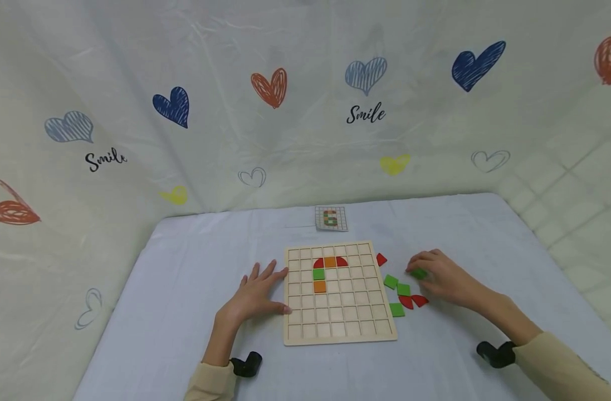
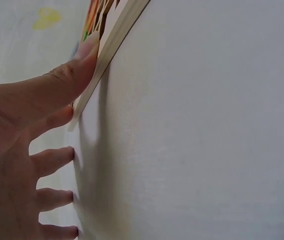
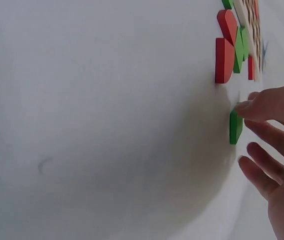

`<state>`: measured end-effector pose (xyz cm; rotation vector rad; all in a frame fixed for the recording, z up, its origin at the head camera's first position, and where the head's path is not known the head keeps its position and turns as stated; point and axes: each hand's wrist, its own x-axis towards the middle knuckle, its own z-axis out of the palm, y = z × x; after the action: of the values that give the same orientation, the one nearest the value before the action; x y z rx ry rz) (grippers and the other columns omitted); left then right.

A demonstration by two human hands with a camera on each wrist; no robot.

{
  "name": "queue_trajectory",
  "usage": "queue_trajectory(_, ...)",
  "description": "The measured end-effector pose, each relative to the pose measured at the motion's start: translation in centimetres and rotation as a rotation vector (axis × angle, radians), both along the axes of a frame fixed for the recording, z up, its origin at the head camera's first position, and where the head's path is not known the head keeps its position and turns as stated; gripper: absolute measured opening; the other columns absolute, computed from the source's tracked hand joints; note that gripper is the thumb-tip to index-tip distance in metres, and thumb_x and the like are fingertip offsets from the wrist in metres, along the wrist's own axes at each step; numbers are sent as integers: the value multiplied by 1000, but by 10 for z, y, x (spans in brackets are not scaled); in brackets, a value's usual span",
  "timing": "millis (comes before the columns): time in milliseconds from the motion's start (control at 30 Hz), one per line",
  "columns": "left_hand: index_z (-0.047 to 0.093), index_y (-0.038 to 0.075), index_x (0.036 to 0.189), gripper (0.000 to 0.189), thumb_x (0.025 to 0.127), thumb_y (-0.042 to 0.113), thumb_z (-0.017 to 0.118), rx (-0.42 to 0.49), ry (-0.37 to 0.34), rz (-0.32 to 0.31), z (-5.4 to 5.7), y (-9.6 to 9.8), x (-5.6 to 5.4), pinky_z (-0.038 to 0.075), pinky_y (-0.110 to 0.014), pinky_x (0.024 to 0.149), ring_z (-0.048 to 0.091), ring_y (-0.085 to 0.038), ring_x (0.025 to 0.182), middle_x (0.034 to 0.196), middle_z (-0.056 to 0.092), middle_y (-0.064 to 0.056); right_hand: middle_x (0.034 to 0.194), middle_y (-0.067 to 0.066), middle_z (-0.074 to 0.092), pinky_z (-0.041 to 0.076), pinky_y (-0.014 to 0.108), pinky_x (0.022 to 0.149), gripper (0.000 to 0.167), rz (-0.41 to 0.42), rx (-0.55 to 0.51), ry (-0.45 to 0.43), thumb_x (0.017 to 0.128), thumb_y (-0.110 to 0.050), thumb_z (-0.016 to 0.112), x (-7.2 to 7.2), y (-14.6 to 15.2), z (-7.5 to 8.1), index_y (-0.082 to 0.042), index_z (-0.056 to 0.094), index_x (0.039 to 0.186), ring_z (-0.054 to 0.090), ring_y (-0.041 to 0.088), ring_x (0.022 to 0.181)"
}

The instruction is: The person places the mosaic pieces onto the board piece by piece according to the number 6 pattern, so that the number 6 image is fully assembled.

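A wooden grid board [image 1: 337, 330] lies on the white cloth with several tiles set in its upper left cells: red quarter-rounds, orange squares [image 1: 319, 287] and a green square [image 1: 318, 274]. My left hand [image 1: 255, 295] is spread at the board's left side, with thumb and index fingertip on its edge; the thumb [image 2: 67, 82] presses the rim in the left wrist view. Right of the board, my right hand [image 1: 443, 281] pinches a green square tile [image 3: 235, 127] between thumb and fingertips, close to the cloth. The fingers partly cover that tile in the head view.
Several loose green squares [image 1: 403, 289] and red quarter-rounds [image 1: 420, 301] lie between the board and my right hand. One red piece [image 1: 381, 259] sits by the board's upper right edge. Behind the board is a small pattern card [image 1: 331, 219]. A printed curtain [image 1: 305, 139] hangs at the back.
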<state>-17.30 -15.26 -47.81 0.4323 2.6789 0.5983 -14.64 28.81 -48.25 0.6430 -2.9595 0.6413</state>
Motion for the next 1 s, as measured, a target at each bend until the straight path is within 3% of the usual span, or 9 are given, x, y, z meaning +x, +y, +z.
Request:
queue_trajectory(333, 45, 24, 157, 93, 78, 43, 88, -3, -2, 0, 1, 1, 1, 11, -72, 122, 6, -48, 158, 172, 23, -9, 108, 10, 69, 61, 47, 84, 28, 9, -11, 21, 79, 4, 83, -2, 8, -5, -5, 76, 105, 63, 29, 100)
queue_trajectory(667, 45, 23, 157, 94, 76, 44, 89, 8, 2, 4, 1, 1, 2, 11, -73, 121, 8, -49, 157, 171, 24, -11, 99, 4, 67, 59, 26, 73, 31, -48, -80, -35, 79, 1, 85, -5, 9, -9, -4, 67, 103, 60, 15, 84)
queue_trajectory(1000, 45, 22, 157, 95, 76, 44, 89, 4, 5, 4, 1, 1, 1, 11, -73, 121, 8, -50, 157, 171, 24, -11, 94, 0, 64, 55, 23, 68, 30, -25, -94, 0, 79, 2, 84, -4, 6, -9, -7, 76, 106, 57, 13, 80)
